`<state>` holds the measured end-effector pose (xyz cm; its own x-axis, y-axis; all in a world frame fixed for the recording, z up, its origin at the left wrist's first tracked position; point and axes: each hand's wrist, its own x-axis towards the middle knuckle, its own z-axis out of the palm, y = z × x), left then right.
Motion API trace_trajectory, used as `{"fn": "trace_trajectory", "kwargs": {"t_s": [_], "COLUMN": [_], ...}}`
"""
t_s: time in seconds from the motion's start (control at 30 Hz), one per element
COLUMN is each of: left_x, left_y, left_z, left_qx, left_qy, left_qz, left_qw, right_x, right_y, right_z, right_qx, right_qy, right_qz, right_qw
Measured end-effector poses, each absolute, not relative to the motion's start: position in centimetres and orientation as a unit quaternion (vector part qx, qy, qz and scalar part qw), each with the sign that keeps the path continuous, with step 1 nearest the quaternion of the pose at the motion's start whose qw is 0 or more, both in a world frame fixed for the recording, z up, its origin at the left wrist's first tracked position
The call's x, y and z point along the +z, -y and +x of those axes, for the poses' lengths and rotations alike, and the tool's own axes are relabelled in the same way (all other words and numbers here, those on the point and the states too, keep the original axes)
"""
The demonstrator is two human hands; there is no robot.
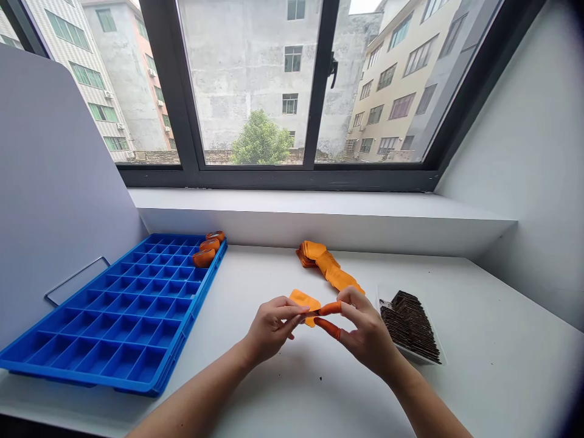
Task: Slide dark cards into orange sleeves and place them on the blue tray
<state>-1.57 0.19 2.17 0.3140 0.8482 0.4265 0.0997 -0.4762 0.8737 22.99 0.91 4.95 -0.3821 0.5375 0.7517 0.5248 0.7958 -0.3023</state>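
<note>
My left hand (276,323) is closed in a pinch at the end of a thin, small dark piece (314,313), mostly hidden by the fingers. My right hand (362,328) meets it from the other side, with orange covers on the thumb and index finger. Its index tip touches the dark piece, and the thumb tip sits just below. Right behind the fingertips is a flat orange piece (303,298), partly covered by the left hand. Beside my right hand, a white tray (422,358) holds rows of thin dark brown pieces (410,325) stacked on edge.
A fanned row of flat orange pieces (331,267) lies toward the windowsill. On the left stands a blue compartment tray (157,386), with several orange-and-dark items (204,258) in its far right cells. A wire handle (75,280) is beyond it. Small dark crumbs (320,378) dot the white table.
</note>
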Motion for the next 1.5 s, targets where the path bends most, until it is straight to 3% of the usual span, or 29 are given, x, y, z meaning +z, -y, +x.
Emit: {"fn": "trace_trajectory", "kwargs": {"t_s": [0.23,0.47,0.67,0.87,1.07,1.5], "left_x": [2.3,2.2,1.9,2.7,2.7,3.7], "left_y": [-0.1,-0.2,-0.5,-0.3,-0.3,0.1], "left_z": [-1.5,-1.7,-1.6,-1.4,-1.7,-2.7], "left_qx": [0.488,0.48,0.479,0.48,0.487,0.436], "left_qy": [-0.327,-0.333,-0.319,-0.336,-0.315,-0.306], "left_qz": [0.71,0.713,0.751,0.727,0.732,0.846], "left_qw": [0.389,0.387,0.323,0.357,0.357,0.009], "right_x": [4.9,4.8,4.3,4.2,4.2,3.1], "right_y": [-1.0,-0.8,-0.8,-0.7,-1.2,-1.4], "right_z": [22.7,22.3,22.1,22.2,22.5,21.8], "right_qx": [-0.025,0.02,0.032,0.003,0.019,0.031], "right_qy": [0.831,0.831,0.843,0.786,0.822,0.844], "right_qz": [-0.322,-0.327,-0.32,-0.342,-0.315,-0.294], "right_qw": [0.454,0.45,0.431,0.514,0.473,0.448]}}
